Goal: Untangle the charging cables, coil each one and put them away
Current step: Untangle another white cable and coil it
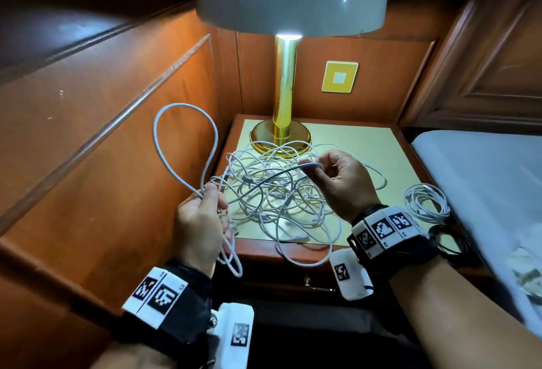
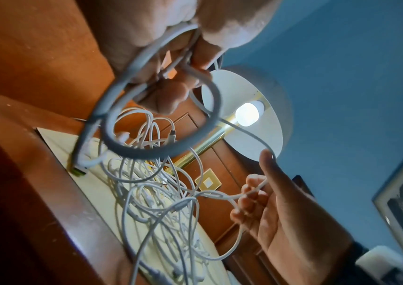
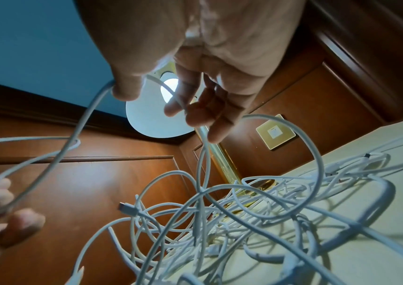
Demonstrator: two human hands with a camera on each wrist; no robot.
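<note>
A tangle of white cables (image 1: 275,192) sprawls on the nightstand (image 1: 366,145) before the brass lamp (image 1: 286,98); how many strands it holds I cannot tell. The left hand (image 1: 199,222) grips one cable's loops (image 1: 181,139), and the right hand (image 1: 340,181) pinches that same cable. One coiled white cable (image 1: 426,201) lies near the bed (image 1: 484,181), one black coil (image 1: 448,239) partly hidden beside the wrist.

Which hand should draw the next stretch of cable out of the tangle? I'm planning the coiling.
Probably the right hand: it pinches the free cable above the tangle, while the left hand already has loops in its grip.
</note>
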